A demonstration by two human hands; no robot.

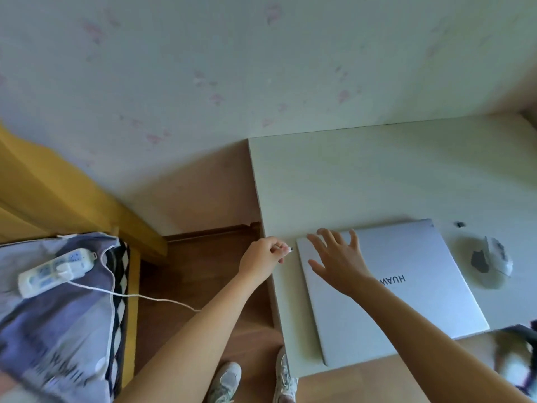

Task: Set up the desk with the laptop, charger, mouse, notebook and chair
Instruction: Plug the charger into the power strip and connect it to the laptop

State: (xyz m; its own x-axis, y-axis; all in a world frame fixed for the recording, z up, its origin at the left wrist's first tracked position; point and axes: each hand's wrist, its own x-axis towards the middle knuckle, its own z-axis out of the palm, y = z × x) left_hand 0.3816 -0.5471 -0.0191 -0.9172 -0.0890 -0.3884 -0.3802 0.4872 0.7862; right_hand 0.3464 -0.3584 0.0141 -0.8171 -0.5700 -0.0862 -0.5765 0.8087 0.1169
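Note:
A closed silver laptop [406, 289] lies on the white desk [348, 175], near its front left corner. My right hand [338, 261] rests flat on the lid's left part, fingers spread. My left hand [263, 257] is pinched on the charger plug [290, 250], whose metal tip sits just short of the laptop's left edge. The thin white charger cable [139, 295] runs back to a white power strip [56, 270] on the bed. A white and grey mouse [498, 257] sits on the desk right of the laptop.
A bed with a purple-grey cover [58, 330] and a yellow wooden frame [58, 193] stands at the left. Brown wooden floor [203, 257] lies between bed and desk. My shoes [226, 379] stand by the desk's front edge. A dark blurred object [520, 353] is at the right.

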